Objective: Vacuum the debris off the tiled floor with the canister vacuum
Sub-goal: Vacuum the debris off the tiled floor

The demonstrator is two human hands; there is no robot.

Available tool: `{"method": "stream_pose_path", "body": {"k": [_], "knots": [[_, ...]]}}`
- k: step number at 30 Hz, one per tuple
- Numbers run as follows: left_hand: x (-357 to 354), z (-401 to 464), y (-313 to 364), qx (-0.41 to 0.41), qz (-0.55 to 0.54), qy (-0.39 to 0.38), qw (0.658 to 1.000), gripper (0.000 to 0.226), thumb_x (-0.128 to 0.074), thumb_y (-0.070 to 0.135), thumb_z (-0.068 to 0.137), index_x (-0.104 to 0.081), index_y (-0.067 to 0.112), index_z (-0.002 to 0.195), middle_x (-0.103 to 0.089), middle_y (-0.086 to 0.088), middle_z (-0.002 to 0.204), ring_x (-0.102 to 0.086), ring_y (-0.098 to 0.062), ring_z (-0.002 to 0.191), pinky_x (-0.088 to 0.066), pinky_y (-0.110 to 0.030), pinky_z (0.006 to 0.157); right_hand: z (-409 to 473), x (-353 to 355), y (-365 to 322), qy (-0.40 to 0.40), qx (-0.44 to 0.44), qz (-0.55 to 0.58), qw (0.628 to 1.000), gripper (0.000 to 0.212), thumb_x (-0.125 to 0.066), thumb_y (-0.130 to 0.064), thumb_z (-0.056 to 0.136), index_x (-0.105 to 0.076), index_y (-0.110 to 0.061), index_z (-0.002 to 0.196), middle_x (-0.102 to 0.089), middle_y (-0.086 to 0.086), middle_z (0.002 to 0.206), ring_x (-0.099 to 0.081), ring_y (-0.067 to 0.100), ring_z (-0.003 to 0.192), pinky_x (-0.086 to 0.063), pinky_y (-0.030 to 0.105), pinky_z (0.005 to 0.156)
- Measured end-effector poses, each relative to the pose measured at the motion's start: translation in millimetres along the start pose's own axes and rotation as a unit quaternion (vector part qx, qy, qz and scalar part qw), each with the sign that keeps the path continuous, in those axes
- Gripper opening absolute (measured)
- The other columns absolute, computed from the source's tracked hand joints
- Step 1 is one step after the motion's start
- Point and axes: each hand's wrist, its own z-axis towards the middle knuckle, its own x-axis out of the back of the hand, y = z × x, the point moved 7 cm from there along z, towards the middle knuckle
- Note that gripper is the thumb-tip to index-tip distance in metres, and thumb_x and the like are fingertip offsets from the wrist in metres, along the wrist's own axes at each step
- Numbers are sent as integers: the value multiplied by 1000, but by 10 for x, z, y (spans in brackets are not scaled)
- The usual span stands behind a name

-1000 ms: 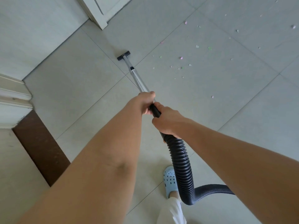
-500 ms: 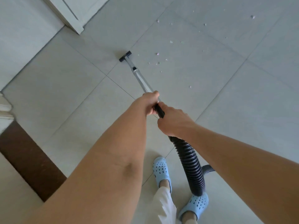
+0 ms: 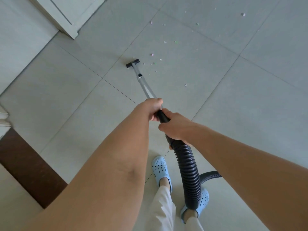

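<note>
Now both hands are clamping the wand: the left hand [image 3: 154,108] is gripping the metal tube [image 3: 145,85], the right hand [image 3: 175,127] the black handle above the hose [image 3: 188,170]. Since a moment ago the nozzle [image 3: 132,63] is sitting farther from the door frame [image 3: 66,22], just beside the nearest debris [image 3: 164,45] on the floor [image 3: 233,114]. Most specks are still lying beyond it, so sweeping is needing to carry on rightward.

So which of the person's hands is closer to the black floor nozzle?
The left hand. It grips the wand higher up, nearer the floor nozzle, where the silver tube begins. The right hand holds the black handle behind it, next to the ribbed hose.
</note>
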Motion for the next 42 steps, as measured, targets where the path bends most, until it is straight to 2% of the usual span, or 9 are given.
{"method": "stream_pose_path", "body": {"k": [5, 10, 12, 15, 19, 22, 29, 34, 42], "knots": [[-72, -131, -92, -7, 0, 2, 1000, 40, -39, 23, 105, -44, -1, 137, -51, -7, 80, -57, -17, 63, -51, -31, 52, -154, -3, 87, -30, -9, 53, 998, 62, -52, -11, 93, -35, -42, 144, -56, 11, 90, -61, 31, 80, -59, 54, 80], [-236, -280, -185, -2, 15, -4, 1000, 31, -37, 19, 105, -46, 1, 129, -54, -10, 84, -60, -20, 66, -53, -34, 56, -375, 15, 274, -54, -29, 121, 991, 57, -55, -10, 96, -40, -39, 142, -53, 14, 94, -59, 32, 74, -61, 49, 73], [-314, -355, -245, 1, 10, -7, 1000, 25, -37, 20, 105, -45, 3, 122, -54, -10, 85, -59, -19, 66, -52, -34, 57, -434, 18, 356, -44, -32, 100, 994, 57, -54, -10, 96, -39, -38, 143, -52, 14, 91, -58, 32, 74, -61, 47, 69], [-469, -427, -398, 3, -13, -11, 1000, 26, -39, 22, 105, -44, 3, 121, -55, -10, 87, -61, -19, 68, -53, -35, 57, -513, 12, 512, -12, -22, 14, 1000, 59, -51, -12, 94, -36, -40, 145, -56, 11, 90, -63, 32, 79, -60, 50, 79], [-743, -527, -601, 8, -33, -12, 999, 22, -41, 20, 102, -45, 2, 114, -55, -12, 85, -60, -21, 67, -53, -30, 42, -706, 30, 797, 5, -20, -45, 999, 62, -49, -15, 93, -32, -43, 145, -58, 11, 94, -68, 32, 80, -61, 49, 76], [-985, -619, -721, 7, -44, -15, 999, 27, -41, 18, 100, -45, 1, 120, -52, -11, 83, -57, -21, 65, -49, -24, 35, -877, 90, 1008, 16, -13, -68, 997, 58, -47, -14, 93, -35, -42, 142, -58, 9, 93, -66, 30, 75, -61, 49, 75], [-1449, -764, -914, 15, -57, -25, 998, 41, -43, 20, 100, -42, 0, 136, -51, -11, 85, -57, -20, 66, -51, -26, 38, -1166, 225, 1412, 49, 3, -124, 991, 57, -46, -17, 91, -35, -44, 140, -60, 4, 86, -65, 24, 68, -61, 40, 67], [-1634, -771, -952, 23, -62, -33, 997, 45, -43, 22, 101, -35, 3, 141, -45, -9, 84, -53, -19, 64, -50, -24, 37, -1201, 270, 1600, 72, 2, -160, 984, 61, -46, -20, 89, -29, -49, 141, -60, -1, 85, -65, 22, 75, -60, 40, 74], [-1434, -375, -639, 19, -35, -17, 999, 43, -42, 24, 100, -39, 0, 135, -51, -12, 91, -57, -22, 69, -53, -28, 43, -780, 393, 1356, 68, 18, -140, 988, 65, -45, -18, 89, -26, -49, 143, -58, -1, 87, -63, 25, 80, -58, 40, 75]]}}
